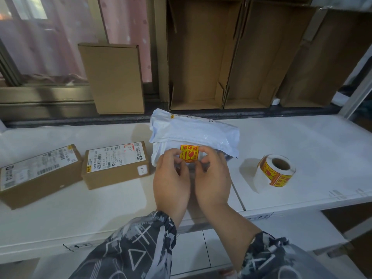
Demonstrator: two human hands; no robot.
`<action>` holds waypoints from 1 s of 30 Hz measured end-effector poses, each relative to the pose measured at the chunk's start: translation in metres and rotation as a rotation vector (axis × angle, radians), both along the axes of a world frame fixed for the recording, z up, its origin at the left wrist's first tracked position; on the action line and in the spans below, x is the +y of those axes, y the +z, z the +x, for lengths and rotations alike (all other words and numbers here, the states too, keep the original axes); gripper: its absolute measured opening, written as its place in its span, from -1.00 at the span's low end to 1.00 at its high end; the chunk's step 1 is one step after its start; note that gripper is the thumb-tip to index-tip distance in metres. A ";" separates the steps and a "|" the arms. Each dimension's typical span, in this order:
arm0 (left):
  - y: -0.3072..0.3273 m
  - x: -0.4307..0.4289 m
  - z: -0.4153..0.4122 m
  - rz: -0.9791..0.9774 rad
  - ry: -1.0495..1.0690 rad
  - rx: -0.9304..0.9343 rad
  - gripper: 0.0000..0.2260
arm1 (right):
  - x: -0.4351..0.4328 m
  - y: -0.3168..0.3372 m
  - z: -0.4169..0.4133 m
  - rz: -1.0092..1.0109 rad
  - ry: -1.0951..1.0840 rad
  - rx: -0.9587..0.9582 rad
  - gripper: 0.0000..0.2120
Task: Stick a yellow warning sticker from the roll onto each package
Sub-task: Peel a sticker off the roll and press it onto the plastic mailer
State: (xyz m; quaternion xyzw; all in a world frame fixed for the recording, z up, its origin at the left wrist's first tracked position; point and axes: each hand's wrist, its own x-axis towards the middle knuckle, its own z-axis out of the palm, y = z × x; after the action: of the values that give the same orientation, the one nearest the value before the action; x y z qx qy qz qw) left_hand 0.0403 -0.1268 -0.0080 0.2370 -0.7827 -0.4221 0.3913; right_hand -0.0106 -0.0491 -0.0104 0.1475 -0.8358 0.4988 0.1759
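Note:
A yellow warning sticker (pixel 189 153) with red print is held flat between both hands over the near end of a white plastic mailer package (pixel 193 131) lying mid-table. My left hand (pixel 171 178) pinches the sticker's left edge and my right hand (pixel 213 176) pinches its right edge. Whether the sticker touches the mailer I cannot tell. The sticker roll (pixel 276 170) lies on its side to the right, with a tail of white backing paper hanging off it. Two brown cardboard packages with white shipping labels sit at the left, one near (pixel 115 164) and one further left (pixel 38 174).
The white table (pixel 302 141) runs across the view, with its front edge close to me. A closed brown carton (pixel 114 79) leans on the window sill at the back left. Open cardboard boxes (pixel 201 57) stand against the back wall at the right.

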 end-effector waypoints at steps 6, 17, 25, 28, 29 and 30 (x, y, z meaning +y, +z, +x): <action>0.002 0.001 0.001 0.009 0.014 0.003 -0.80 | -0.001 0.002 0.001 0.015 -0.009 0.003 -0.66; 0.005 0.004 0.007 0.010 0.016 0.014 -0.90 | 0.003 0.004 0.004 0.034 -0.021 0.018 -0.73; 0.014 0.024 0.014 -0.156 -0.210 0.050 -0.94 | 0.039 0.033 0.013 -0.073 0.073 0.133 -0.85; 0.014 0.043 0.009 -0.275 -0.369 0.021 -0.89 | 0.069 0.043 0.000 -0.060 0.015 0.205 -0.87; 0.015 0.050 0.007 -0.303 -0.416 0.015 -0.89 | 0.081 0.044 -0.006 -0.022 -0.044 0.230 -0.87; 0.016 0.057 0.004 -0.317 -0.456 0.011 -0.89 | 0.093 0.044 -0.013 0.028 -0.113 0.245 -0.86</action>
State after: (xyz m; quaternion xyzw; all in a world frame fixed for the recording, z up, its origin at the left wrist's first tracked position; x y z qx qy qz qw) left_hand 0.0442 -0.0696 0.0081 -0.0117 -0.8698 -0.3730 0.3227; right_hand -0.0232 0.0442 0.0336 0.1624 -0.8220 0.4545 0.3023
